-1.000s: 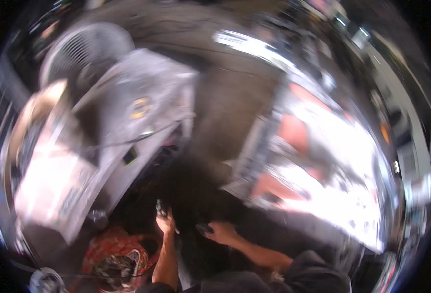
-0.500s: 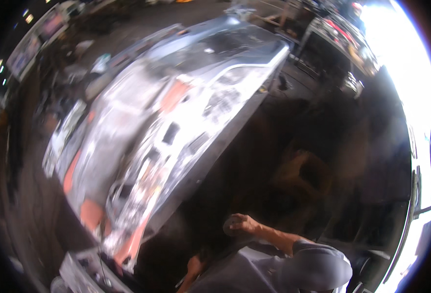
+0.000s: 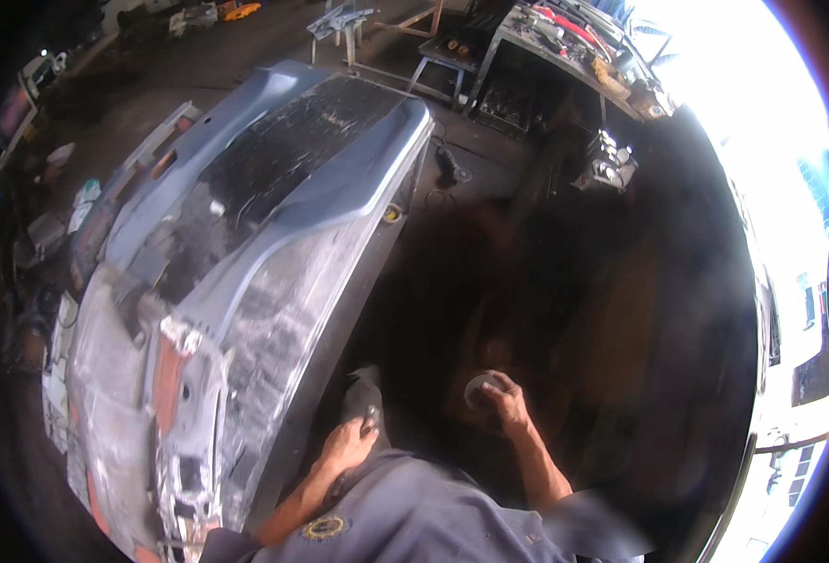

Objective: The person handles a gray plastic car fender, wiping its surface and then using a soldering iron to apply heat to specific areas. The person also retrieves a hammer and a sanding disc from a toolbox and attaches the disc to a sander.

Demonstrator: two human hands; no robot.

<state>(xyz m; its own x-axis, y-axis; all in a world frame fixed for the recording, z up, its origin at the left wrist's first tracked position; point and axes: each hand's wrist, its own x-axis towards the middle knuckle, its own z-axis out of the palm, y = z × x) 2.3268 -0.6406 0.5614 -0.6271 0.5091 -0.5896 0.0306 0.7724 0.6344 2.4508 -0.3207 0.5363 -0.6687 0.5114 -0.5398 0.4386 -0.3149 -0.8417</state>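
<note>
My right hand [image 3: 508, 402] is closed on the edge of a round, greyish disc-like object [image 3: 479, 390]; its exact kind is unclear. To the left, my left hand [image 3: 347, 445] is closed, with a small dark, shiny piece [image 3: 369, 418] showing at its fingers. What that piece belongs to cannot be made out. Left of both hands stands a large vehicle body part [image 3: 273, 310], grey-blue at its far end, with whitish sanded patches and reddish-brown areas. Neither hand touches it.
A workbench [image 3: 564, 54] loaded with tools and a red item stands at the far right. Near it a power tool [image 3: 448, 165] with a cord lies on the floor. A small stand [image 3: 341, 22] is at the back. Bright daylight comes in along the right.
The view has swung, so the body part sits farther left and lower. My left hand has come up into fuller view; my right hand, still holding the disc, appears farther right.
</note>
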